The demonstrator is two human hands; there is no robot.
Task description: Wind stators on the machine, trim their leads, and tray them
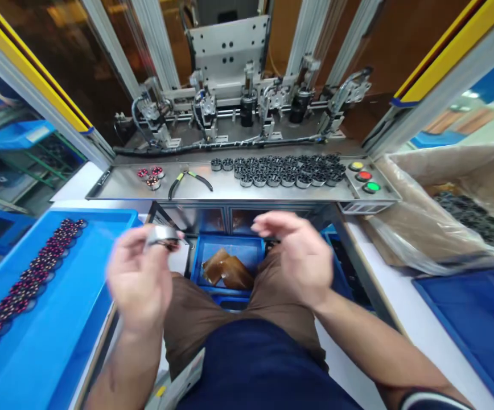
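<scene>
My left hand (pixel 138 273) is closed around a round silver metal motor part (pixel 164 234), held up over the lap. Some copper colour shows at its lower edge; blur hides finer detail. Off to the right, my right hand (pixel 304 256) hangs above my thigh with fingers loosely stretched and nothing seen in them. On the metal ledge (pixel 131 192) beyond both hands lie cutting pliers (pixel 189 181) with dark and yellow-green handles, spread apart. Left of them sit 3 wound motor cores (pixel 153 181) with red and copper tops. Several rows of black-topped round parts (pixel 289 171) stand to the right.
A blue tray (pixel 80 319) at left carries a long row of wound cores (pixel 29 279). Yellow, red and green buttons (pixel 363 176) sit at the ledge's right end. Behind stands a machine (pixel 247 102). A plastic-lined carton (pixel 409 228) holds dark parts at right.
</scene>
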